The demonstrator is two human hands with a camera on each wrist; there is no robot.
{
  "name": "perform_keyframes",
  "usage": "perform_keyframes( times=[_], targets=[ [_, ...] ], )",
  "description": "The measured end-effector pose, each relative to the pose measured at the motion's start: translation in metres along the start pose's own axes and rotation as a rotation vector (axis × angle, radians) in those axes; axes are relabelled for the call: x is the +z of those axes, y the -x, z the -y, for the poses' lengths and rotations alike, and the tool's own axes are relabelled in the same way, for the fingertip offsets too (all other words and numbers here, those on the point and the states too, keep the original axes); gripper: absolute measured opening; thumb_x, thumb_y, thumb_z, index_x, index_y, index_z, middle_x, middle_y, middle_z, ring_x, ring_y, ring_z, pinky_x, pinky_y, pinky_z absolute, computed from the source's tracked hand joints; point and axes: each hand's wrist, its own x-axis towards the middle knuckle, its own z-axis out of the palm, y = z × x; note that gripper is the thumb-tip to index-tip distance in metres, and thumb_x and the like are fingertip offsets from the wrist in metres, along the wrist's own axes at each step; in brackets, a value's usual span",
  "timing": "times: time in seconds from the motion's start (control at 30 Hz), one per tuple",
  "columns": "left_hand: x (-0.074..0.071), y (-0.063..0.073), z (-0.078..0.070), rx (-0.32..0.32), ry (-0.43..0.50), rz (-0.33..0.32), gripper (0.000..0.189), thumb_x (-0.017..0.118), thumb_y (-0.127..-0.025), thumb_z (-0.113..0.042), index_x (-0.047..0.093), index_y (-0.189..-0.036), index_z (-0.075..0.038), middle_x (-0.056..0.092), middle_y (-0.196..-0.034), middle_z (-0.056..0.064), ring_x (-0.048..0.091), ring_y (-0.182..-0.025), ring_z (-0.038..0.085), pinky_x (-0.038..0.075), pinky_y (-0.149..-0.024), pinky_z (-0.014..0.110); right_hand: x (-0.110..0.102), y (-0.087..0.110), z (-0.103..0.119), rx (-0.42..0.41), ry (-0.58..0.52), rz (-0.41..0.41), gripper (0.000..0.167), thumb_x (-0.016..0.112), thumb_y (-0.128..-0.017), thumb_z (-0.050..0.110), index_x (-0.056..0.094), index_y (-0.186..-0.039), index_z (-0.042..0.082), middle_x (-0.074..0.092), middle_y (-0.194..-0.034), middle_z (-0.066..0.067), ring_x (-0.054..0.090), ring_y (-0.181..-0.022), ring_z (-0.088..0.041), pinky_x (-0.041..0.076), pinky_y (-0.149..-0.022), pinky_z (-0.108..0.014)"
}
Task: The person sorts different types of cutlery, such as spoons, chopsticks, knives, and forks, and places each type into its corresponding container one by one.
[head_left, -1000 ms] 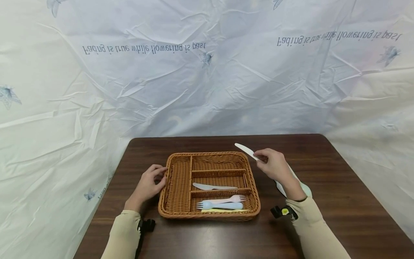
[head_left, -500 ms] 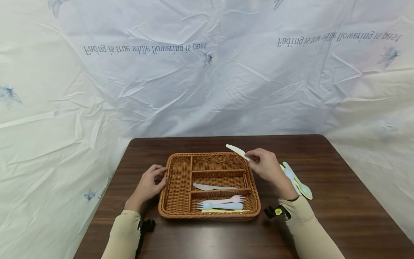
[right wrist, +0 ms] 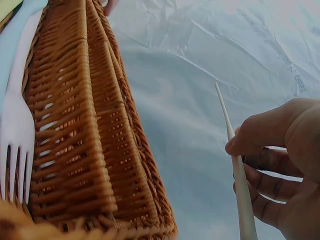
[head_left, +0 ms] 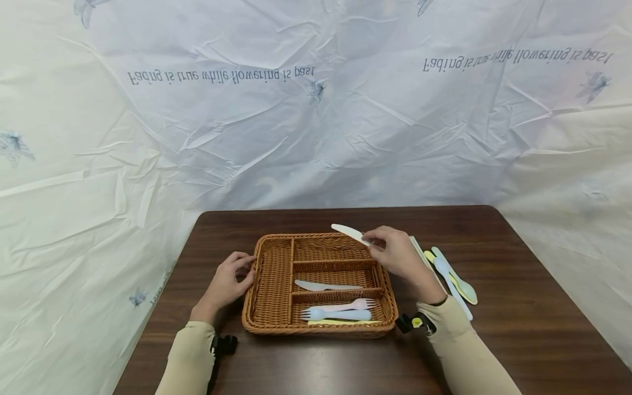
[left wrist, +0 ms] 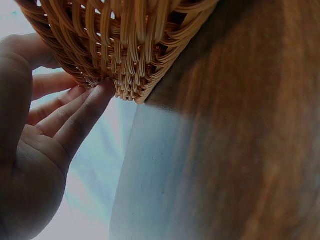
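Pinching a white knife above the basket, the right hand leaves utensils beside it unsorted, four already binned.

We see both forearms in beige sleeves reaching forward from the near edge, each with a black strap at the wrist. Our left hand lies low at the left, fingers gently bent and fingertips pressed forward. Our right hand is raised at the right, thumb and fingers closed in a pinching grip, wrist angled toward the centre.
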Motion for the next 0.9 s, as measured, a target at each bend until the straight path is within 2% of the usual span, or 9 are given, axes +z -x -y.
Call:
perform_keyframes(
  times=[0.33,0.8,0.9],
  targets=[
    [0.001,0.000,0.002,0.006,-0.008,-0.002,0.032,0.065,-0.091,-0.005,0.064,-0.122,0.001,0.055,-0.112,0.011,0.066,-0.086,0.016,0.060,-0.073,0.029,0.011,-0.005,0.013,-0.071,-0.005,0.058,0.022,0.069,-0.087,0.005,0.073,-0.108,0.013,0.068,-0.103,-0.003,0.065,-0.087,-0.016,0.057,-0.072,-0.032],
    [0.000,0.000,0.002,-0.007,-0.006,0.004,0.031,0.064,-0.091,-0.005,0.065,-0.122,0.001,0.055,-0.111,0.010,0.066,-0.086,0.015,0.060,-0.072,0.028,0.024,-0.008,0.028,-0.090,-0.007,0.122,0.023,0.069,-0.088,0.006,0.073,-0.110,0.015,0.067,-0.106,-0.003,0.065,-0.089,-0.016,0.057,-0.070,-0.028],
    [0.000,0.000,0.002,-0.010,-0.005,0.006,0.032,0.064,-0.091,-0.005,0.064,-0.122,0.001,0.055,-0.111,0.010,0.066,-0.086,0.015,0.060,-0.072,0.028,0.027,-0.008,0.029,-0.116,-0.013,0.129,0.023,0.070,-0.088,0.006,0.073,-0.109,0.015,0.068,-0.104,-0.002,0.065,-0.088,-0.015,0.057,-0.070,-0.027]
  ],
)
